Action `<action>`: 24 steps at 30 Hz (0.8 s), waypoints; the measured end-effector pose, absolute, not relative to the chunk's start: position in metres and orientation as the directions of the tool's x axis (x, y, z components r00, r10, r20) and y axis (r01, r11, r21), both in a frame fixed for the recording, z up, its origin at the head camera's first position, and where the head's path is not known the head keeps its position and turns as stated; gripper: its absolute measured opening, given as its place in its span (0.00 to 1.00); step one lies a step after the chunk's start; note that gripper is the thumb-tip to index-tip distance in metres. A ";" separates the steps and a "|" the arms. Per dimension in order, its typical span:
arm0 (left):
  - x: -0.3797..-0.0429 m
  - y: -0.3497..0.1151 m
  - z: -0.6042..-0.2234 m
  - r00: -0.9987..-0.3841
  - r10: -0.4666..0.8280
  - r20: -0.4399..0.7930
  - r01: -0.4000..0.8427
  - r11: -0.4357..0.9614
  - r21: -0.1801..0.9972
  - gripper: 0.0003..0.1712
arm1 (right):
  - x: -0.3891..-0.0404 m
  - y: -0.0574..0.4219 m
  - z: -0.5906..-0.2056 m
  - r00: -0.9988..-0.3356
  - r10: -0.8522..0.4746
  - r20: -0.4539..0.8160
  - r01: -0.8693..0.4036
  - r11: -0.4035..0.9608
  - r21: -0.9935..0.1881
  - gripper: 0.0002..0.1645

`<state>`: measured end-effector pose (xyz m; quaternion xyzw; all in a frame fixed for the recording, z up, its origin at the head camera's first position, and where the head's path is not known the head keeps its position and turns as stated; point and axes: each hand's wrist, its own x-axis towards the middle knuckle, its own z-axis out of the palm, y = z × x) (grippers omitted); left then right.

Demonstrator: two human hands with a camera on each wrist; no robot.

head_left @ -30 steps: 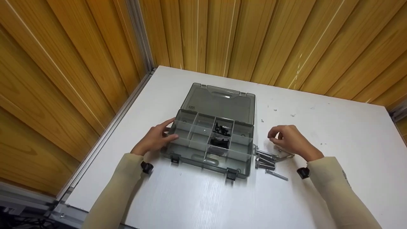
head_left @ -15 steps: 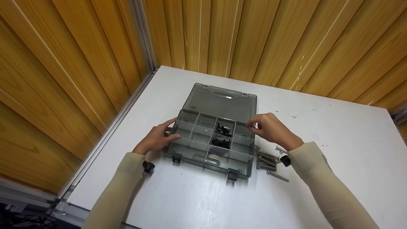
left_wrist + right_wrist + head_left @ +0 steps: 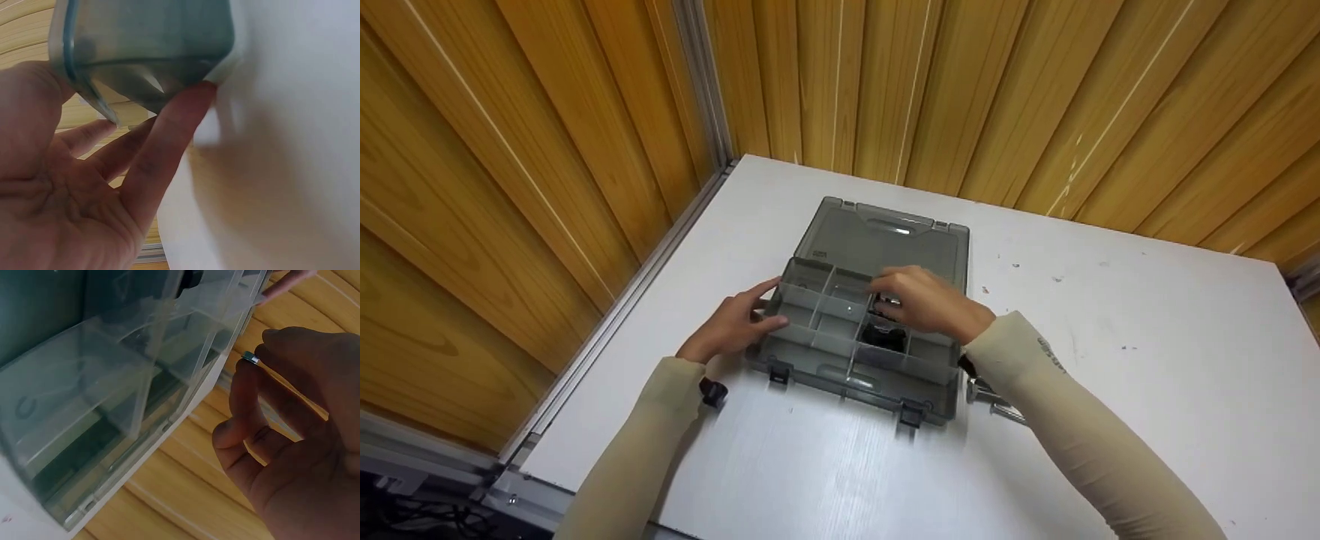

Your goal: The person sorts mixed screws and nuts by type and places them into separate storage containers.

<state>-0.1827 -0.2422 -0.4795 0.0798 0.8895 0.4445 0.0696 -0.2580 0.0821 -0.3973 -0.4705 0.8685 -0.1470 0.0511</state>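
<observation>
A grey see-through compartment box (image 3: 795,375) lies on the white table with its lid (image 3: 855,232) folded back. My left hand (image 3: 731,326) grips its left side, thumb at the rim and fingers against the wall below, as the left wrist view shows. Over the middle compartments is my right hand (image 3: 926,300), pinching a small shiny metal piece (image 3: 250,358) between thumb and forefinger; its exact kind I cannot tell. Black parts (image 3: 883,336) fill one compartment below that hand. More black parts in the compartment behind are mostly covered by the fingers.
Silver bolts (image 3: 1006,412) lie right of the box, partly hidden by my right sleeve (image 3: 1057,397). Tiny scraps (image 3: 1057,279) dot the table at the right. Wood-patterned walls (image 3: 930,90) close off the back and left.
My right hand has moved left from above the loose bolts, across the box's right edge, to above its middle compartments. The left hand keeps its hold on the box.
</observation>
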 end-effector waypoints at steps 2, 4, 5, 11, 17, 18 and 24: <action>-0.183 -0.242 -0.479 -0.978 0.201 -0.052 0.078 0.589 0.805 0.45 | -0.260 0.072 -0.398 -0.548 -0.837 0.013 -0.796 0.516 -0.315 0.20; -0.183 -0.242 -0.480 -0.979 0.198 -0.052 0.076 0.585 0.808 0.45 | -0.264 0.065 -0.401 -0.544 -0.839 -0.015 -0.788 0.518 -0.333 0.22; -0.183 -0.242 -0.480 -0.979 0.199 -0.051 0.077 0.583 0.809 0.45 | -0.266 0.063 -0.404 -0.542 -0.840 -0.027 -0.784 0.517 -0.343 0.22; -0.183 -0.243 -0.480 -0.978 0.203 -0.048 0.081 0.579 0.811 0.45 | -0.271 0.052 -0.412 -0.561 -0.819 -0.121 -0.731 0.559 -0.390 0.36; -0.183 -0.243 -0.480 -0.977 0.206 -0.051 0.080 0.579 0.811 0.45 | -0.272 0.044 -0.416 -0.608 -0.755 -0.244 -0.647 0.650 -0.398 0.39; -0.182 -0.243 -0.479 -0.977 0.208 -0.051 0.081 0.580 0.811 0.45 | -0.272 0.043 -0.417 -0.613 -0.746 -0.262 -0.638 0.662 -0.393 0.38; -0.181 -0.243 -0.479 -0.977 0.210 -0.047 0.086 0.582 0.808 0.45 | -0.271 0.039 -0.420 -0.639 -0.701 -0.317 -0.603 0.712 -0.361 0.33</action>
